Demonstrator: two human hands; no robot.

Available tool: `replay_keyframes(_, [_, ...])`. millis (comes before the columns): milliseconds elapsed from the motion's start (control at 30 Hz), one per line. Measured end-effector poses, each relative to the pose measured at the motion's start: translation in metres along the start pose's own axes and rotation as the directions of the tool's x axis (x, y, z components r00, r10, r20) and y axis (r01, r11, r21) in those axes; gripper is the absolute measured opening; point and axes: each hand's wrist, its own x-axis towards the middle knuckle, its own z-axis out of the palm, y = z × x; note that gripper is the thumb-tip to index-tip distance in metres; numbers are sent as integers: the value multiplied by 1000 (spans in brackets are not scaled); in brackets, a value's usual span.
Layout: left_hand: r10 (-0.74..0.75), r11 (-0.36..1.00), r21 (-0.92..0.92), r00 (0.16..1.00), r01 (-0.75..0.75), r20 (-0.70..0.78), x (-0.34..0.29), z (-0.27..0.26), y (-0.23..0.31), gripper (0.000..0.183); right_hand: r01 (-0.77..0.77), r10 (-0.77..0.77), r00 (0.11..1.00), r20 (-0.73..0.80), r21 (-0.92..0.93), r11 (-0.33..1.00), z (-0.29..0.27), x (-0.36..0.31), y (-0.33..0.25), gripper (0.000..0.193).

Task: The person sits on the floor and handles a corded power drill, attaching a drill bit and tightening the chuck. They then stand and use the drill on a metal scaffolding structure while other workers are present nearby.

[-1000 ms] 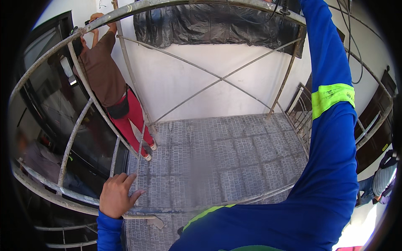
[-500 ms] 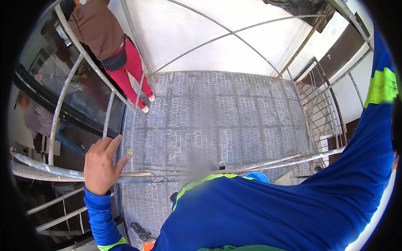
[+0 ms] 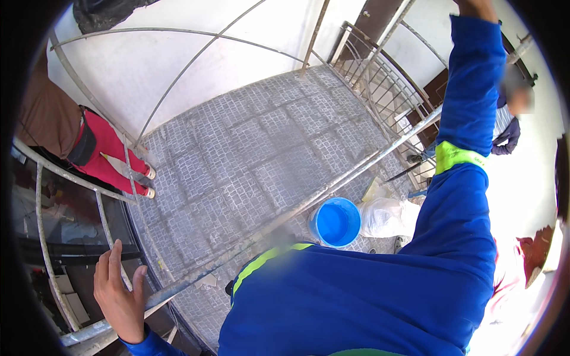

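My left hand [image 3: 122,296] is at the lower left, beside a metal scaffold rail [image 3: 196,274]. Its fingers point up and its thumb stands apart, with nothing visible in the grasp. Whether the palm touches the rail I cannot tell. My right arm, in a blue sleeve [image 3: 469,89] with a lime band, reaches up to the top right. Only the base of my right hand [image 3: 478,8] shows at the picture's edge; its fingers are out of sight. The rail runs diagonally in front of my body.
A blue bucket [image 3: 337,222] stands below, next to a white plastic sack [image 3: 386,218]. Cross braces [image 3: 217,37] span the white wall side. One person in red trousers [image 3: 113,151] stands at left; two others, a dark jacket [image 3: 507,135] and a red top [image 3: 504,276], are at right.
My view has swung to the right, bringing the bucket, sack and people on that side into sight. My right arm now shows raised almost to the hand. My left hand remains open near the rail.
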Motion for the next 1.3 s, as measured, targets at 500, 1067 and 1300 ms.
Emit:
replay_keyframes(500, [509,700,-418,815,-579,-275,-25,-17,-19,60,-437,666,727,-169,634,638,255,-309,-293,31])
replay_keyframes(1067, [315,-928,-249,-228,-276,-922,-160,-110,196,20,193,-157,780,-606,-6,981,151,-347,-508,15])
replay_keyframes(1300, [268,-778,-285,115,-560,-957,-291,-129,276,20,-222,-93,607,-789,-281,934,107,-446,-594,16])
